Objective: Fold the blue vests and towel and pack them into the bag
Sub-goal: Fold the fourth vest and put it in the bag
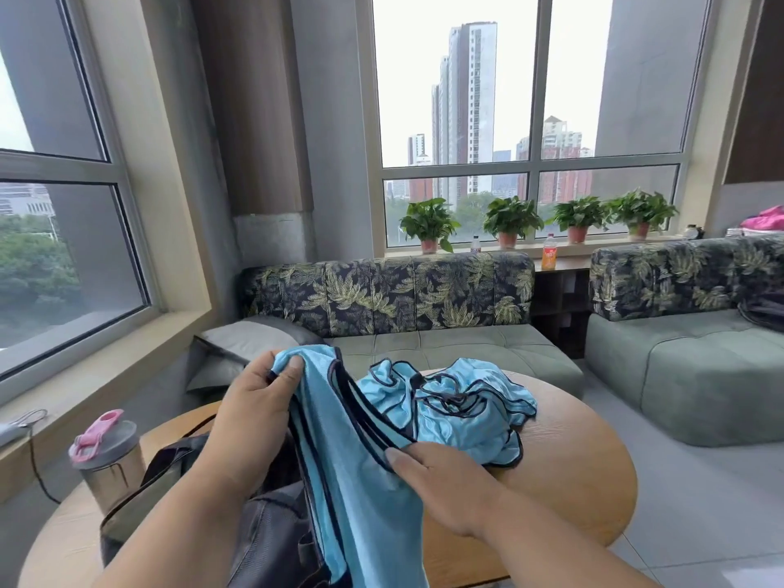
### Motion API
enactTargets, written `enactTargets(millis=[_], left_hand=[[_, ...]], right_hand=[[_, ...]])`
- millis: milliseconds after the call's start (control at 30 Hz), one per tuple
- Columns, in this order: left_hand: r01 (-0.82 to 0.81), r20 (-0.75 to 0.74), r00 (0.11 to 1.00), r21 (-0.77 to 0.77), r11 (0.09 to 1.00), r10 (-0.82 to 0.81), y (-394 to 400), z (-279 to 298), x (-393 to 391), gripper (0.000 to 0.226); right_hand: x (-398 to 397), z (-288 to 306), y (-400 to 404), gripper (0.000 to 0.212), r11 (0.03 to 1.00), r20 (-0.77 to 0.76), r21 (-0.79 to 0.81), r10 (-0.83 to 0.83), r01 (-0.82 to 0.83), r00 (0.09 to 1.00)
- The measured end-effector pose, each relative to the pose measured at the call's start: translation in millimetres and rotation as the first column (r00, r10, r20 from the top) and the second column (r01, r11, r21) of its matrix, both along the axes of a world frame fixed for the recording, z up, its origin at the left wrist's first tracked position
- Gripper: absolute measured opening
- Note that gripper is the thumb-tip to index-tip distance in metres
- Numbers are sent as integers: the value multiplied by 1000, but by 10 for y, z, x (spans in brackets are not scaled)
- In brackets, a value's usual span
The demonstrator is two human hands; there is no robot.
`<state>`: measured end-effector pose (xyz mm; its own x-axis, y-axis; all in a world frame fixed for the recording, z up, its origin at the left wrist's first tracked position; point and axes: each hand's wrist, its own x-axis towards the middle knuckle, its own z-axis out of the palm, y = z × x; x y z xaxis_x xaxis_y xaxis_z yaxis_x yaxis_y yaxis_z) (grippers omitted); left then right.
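Observation:
A light blue vest with dark trim hangs between my hands above the table. My left hand pinches its upper edge, thumb on the cloth. My right hand grips the vest lower down, at its dark-trimmed edge. Another blue vest lies crumpled on the round wooden table behind my hands. A dark bag sits on the table under my left arm, partly hidden by the arm and the vest. No towel can be made out.
A grey shaker bottle with a pink lid stands at the table's left edge. A leaf-patterned sofa runs behind the table, a second sofa at the right. Potted plants and bottles line the windowsill.

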<state>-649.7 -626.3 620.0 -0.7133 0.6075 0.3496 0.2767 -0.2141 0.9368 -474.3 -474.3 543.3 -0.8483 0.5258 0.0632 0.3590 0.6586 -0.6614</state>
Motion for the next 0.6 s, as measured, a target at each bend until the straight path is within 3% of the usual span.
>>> enactTargets(millis=[100,233,300,367,467,533,600], left_hand=[[-216,-34,976,-71,974,214,-74,-58,-210,19],[-214,6,976,-96,972,216,-80,55,-380,19],[-151,156,977,2,989,149,-21,197,-434,19],[-71,341,939,77,994,41,37,311,-463,26],[183,626,758,71,981,-186,109,160,-373,59],[340,696,667,33,940,-265,121,-141,-195,64],[442,702,650,-39,896,-290,120,-328,-59,52]], right_hand=[[78,64,58,57,999,-224,-38,3,-11,975],[64,279,121,34,991,-520,-113,-117,68,846],[23,402,118,29,981,-492,-191,-119,26,863],[0,501,96,19,992,-332,-124,-50,9,942],[-29,599,48,9,974,-345,-223,-53,-27,937],[-34,654,12,10,955,-385,-297,-109,-11,916],[-29,695,-1,14,952,-373,-306,-145,26,916]])
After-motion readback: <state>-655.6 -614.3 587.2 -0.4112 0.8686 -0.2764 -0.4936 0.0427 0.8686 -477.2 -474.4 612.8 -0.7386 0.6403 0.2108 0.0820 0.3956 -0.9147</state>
